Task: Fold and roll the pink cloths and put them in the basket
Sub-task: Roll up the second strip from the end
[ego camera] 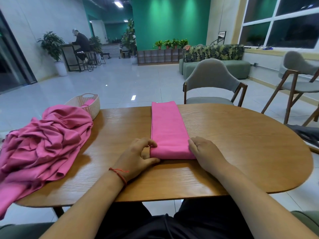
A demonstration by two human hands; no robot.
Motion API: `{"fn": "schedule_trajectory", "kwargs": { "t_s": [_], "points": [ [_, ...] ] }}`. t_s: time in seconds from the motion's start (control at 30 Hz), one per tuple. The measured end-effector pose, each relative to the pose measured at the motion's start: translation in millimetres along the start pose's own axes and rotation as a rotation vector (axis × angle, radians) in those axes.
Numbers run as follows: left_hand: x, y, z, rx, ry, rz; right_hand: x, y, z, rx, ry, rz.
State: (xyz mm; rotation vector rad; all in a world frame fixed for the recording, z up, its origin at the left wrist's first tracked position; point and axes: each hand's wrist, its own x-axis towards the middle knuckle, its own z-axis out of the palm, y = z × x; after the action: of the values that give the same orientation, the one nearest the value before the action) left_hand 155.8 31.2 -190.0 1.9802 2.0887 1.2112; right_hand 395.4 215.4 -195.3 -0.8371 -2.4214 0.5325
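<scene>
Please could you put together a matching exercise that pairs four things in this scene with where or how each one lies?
Things:
1. folded cloth strip
2. heap of cloths
3. basket
4. grey chair

Places or states:
A. at the far left corner of the table, with a pink roll inside
B. flat down the middle, near end gripped by the left hand and right hand
C. on the floor beyond the table's far edge
D. crumpled on the table's left side

Pairs: 1-B, 2-D, 3-A, 4-C
</scene>
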Motion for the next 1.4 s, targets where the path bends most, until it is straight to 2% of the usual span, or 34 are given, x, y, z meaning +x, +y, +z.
{"fn": "schedule_trajectory", "kwargs": {
  "t_s": [0.1,0.23,0.43,0.5,0.63,0.77,0.97,1.13,1.27,1.33,1.4],
  "points": [
    [1,0,2,0.046,0.032,-0.015,3,0,-1,0.030,-0.015,0.035],
    [4,-3,4,0.098,-0.010,-0.021,1,-3,-3,0.081,0.006,0.058],
    [11,-7,7,0.129,-0.088,-0.101,-13,-1,-5,0.008,0.151,-0.064],
    [13,-8,9,0.137,-0.100,-0.139,-15,4,-2,-0.087,0.136,-0.107],
    [19,-4,13,0.192,-0.134,-0.210,-15,0,-5,-0.108,0.059,-0.008],
    [20,3,16,0.241,-0.169,-0.249,-13,2,-3,-0.180,0.040,-0.003],
    [18,8,14,0.252,-0.171,-0.279,-18,-5,-3,-0.251,0.069,-0.091],
    [16,7,14,0.315,-0.180,-0.213,-14,-8,-4,-0.279,0.026,-0.017],
    [9,7,14,0.161,-0.052,-0.006,-6,-6,-3,-0.207,-0.038,0.057],
    [4,5,11,0.156,-0.056,0.086,-4,-4,-2,-0.193,-0.044,0.062],
    [2,0,6,0.159,-0.081,0.097,-6,-3,-1,-0.216,-0.038,0.046]
  ]
}}
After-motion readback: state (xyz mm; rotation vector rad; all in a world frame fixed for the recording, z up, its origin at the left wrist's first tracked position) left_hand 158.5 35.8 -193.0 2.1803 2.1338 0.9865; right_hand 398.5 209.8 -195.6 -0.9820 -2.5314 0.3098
